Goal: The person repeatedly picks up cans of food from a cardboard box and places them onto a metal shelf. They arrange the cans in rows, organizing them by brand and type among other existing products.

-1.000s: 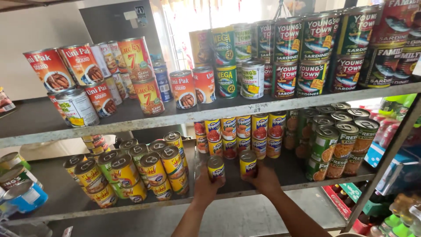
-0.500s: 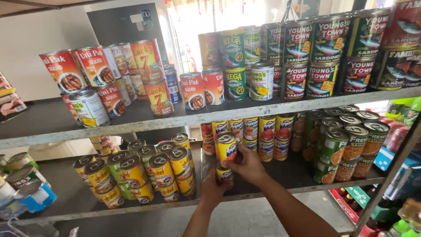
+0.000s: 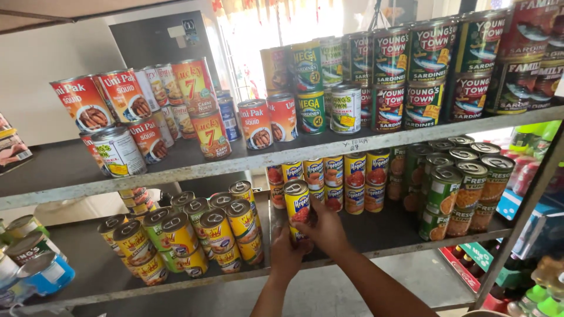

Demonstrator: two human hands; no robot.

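A tall yellow-and-red tin can (image 3: pixel 297 205) with a ribbed metal lid is gripped by the right hand (image 3: pixel 326 230), fingers wrapped round its glossy label. A lower can (image 3: pixel 299 236) beneath it is clasped by the left hand (image 3: pixel 286 256). Both cans are stacked upright on the dark lower shelf (image 3: pixel 376 226), between gold-labelled cans (image 3: pixel 217 230) and matching small cans (image 3: pixel 355 176).

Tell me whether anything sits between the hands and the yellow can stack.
Nothing visible does. The right hand is already on the upper yellow can, and the left hand is at the lower can of the stack; no other can lies between them.
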